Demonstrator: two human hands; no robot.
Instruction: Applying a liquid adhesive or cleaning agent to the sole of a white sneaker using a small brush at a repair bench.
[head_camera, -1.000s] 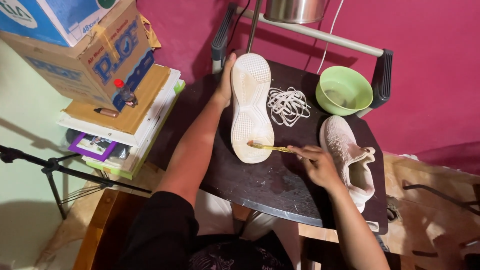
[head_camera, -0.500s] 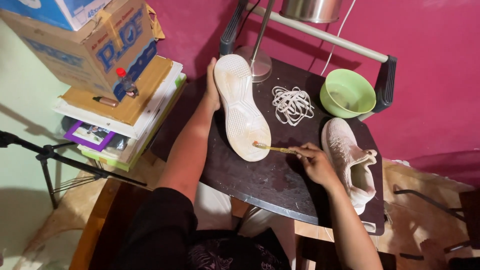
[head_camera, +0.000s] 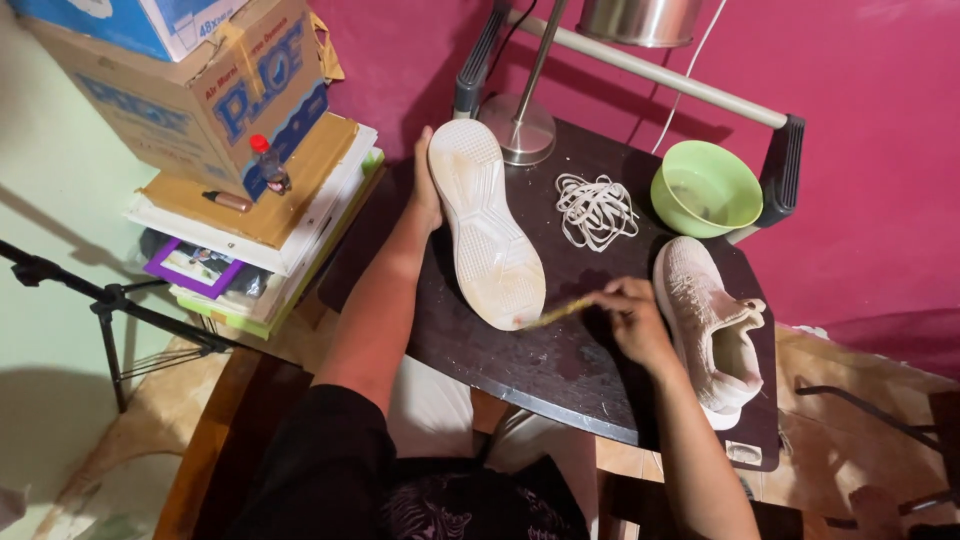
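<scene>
Head view, shoe: a pale cream sneaker (head_camera: 487, 225) lies sole up on the dark surface (head_camera: 560, 370), its long axis running from 11 o'clock down to 5 o'clock.
Head view, sole: off-white with shallow tread lines and a grid patch at the far end; faint grey-brown smudges show along its length, and a small reddish spot sits near the lower tip.
Head view, left hand: the left hand (head_camera: 427, 185) lies along the shoe's 9 o'clock edge, fingers wrapped behind the side, holding it steady.
Head view, right hand: the right hand (head_camera: 632, 318) has its fingers pinched closed on a thin yellowish brush (head_camera: 556, 314), whose tip touches the sole's lower end.
Head view, second shoe: a matching knit sneaker (head_camera: 712, 325) stands upright at 3 o'clock of the right hand, just beside it, opening facing up.
Head view, laces: a loose white bundle of laces (head_camera: 595, 210) lies at 12 o'clock of the right hand, near the sole.
Head view, bowl: a green bowl (head_camera: 706, 189) sits at 1 o'clock, at the surface's far edge.
Head view, lamp: a metal lamp base (head_camera: 518, 128) stands at the shoe's far end.
</scene>
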